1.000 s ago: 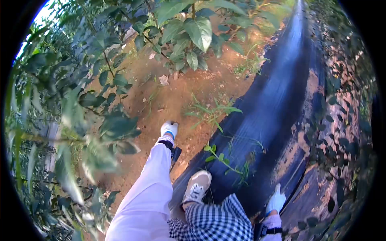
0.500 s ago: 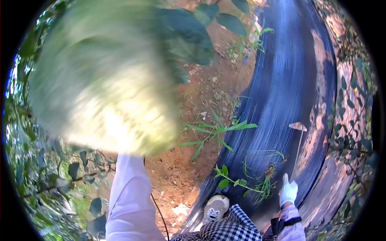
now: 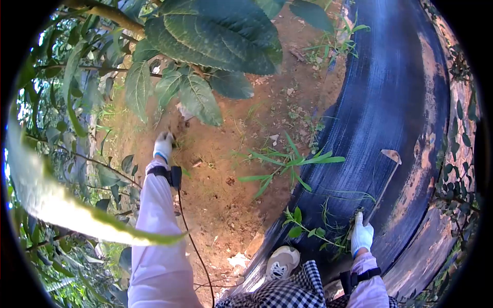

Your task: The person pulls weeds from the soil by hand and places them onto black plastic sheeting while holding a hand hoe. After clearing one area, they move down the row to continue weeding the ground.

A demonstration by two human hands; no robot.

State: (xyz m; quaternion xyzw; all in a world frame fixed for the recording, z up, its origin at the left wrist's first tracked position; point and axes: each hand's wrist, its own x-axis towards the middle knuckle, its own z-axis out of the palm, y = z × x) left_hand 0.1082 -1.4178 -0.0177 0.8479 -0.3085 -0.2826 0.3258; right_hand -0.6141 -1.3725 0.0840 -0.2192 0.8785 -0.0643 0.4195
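My left hand (image 3: pixel 164 146), in a white glove, is low over the bare soil (image 3: pixel 215 190) at the left. Its fingers are curled together beside a small dark clump; what they hold is too small to name. My right hand (image 3: pixel 362 235), also gloved, is closed round the lower end of a thin-handled tool (image 3: pixel 382 191). The tool's small pale blade (image 3: pixel 392 155) lies over the black plastic sheet (image 3: pixel 380 77). Pulled-looking weeds (image 3: pixel 334 238) lie just left of my right hand.
Large leaves (image 3: pixel 215 36) and a branch (image 3: pixel 110 15) hang close at the upper left. A grassy weed (image 3: pixel 290 163) stands beside the sheet's edge. My shoe (image 3: pixel 282 263) is at the bottom, and a thin cable (image 3: pixel 192 241) runs along my left arm.
The blurred leaf that covered the left side has swung down and left, uncovering my left hand at the soil. My right hand and the tool have shifted slightly; the hand is a little higher.
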